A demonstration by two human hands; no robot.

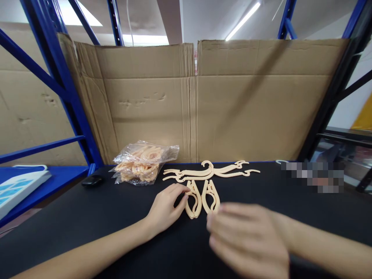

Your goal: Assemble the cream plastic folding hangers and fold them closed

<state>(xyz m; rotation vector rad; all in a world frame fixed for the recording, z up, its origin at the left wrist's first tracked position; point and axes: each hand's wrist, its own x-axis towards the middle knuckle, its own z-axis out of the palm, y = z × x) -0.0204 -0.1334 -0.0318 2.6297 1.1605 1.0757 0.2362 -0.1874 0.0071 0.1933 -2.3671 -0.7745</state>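
Two cream plastic folding hangers lie folded side by side on the black tabletop: a left folded hanger (198, 201) and a right folded hanger (217, 195). My left hand (167, 207) is curled, with its thumb and fingertips closed on the outer edge of the left one. My right hand (247, 232) is smeared by motion, fingers stretched out toward the left. Its fingertips overlap the lower end of the right folded hanger; whether they touch it, I cannot tell. Just behind, unfolded cream hangers (192, 173) lie close together with their arms spread sideways.
Clear plastic bags (142, 164) holding more cream hangers are piled at the back left. A black computer mouse (92, 181) lies left of them. Cardboard panels (151, 100) stand along the back, between blue posts (72, 104). A white-and-blue box (20, 190) sits far left.
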